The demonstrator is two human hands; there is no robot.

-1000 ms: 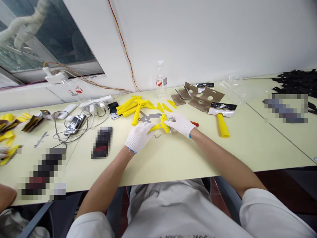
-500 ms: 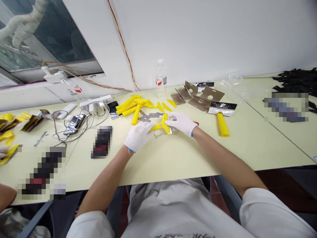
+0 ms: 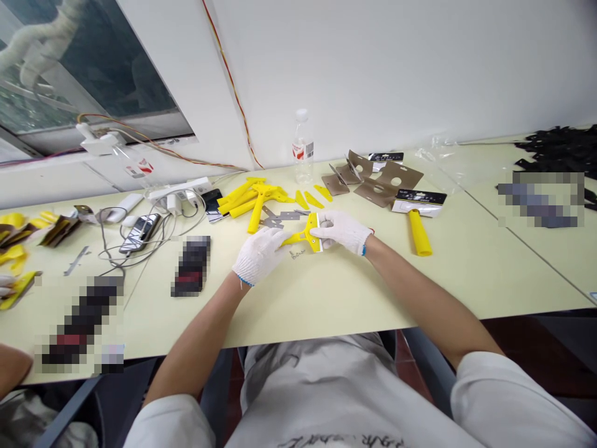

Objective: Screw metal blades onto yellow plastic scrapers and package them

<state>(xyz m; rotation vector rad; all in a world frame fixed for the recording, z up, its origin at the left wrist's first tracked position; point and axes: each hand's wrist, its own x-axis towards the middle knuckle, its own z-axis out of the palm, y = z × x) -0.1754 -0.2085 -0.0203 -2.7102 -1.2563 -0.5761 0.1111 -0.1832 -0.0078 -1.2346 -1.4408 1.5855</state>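
A yellow scraper (image 3: 311,234) with a pale metal blade along its right edge is held between my two white-gloved hands, just above the table. My left hand (image 3: 261,252) is closed round its handle, hiding most of it. The fingers of my right hand (image 3: 342,231) pinch the head at the blade side. Behind them lie loose flat metal blades (image 3: 284,216) and several yellow scraper handles (image 3: 254,198) in a heap. Small yellow blade covers (image 3: 310,199) rest to the right of that heap.
Brown folded cards (image 3: 389,183) and a carded yellow scraper (image 3: 420,233) lie to the right. A plastic bottle (image 3: 303,149) stands by the wall. Cables surround a phone (image 3: 140,235) at left, where another person's gloved hand (image 3: 7,286) shows. Black parts (image 3: 557,149) pile up far right.
Both hands keep the scraper in nearly the same place, with only slight finger movement at the head. The view has shifted a little.
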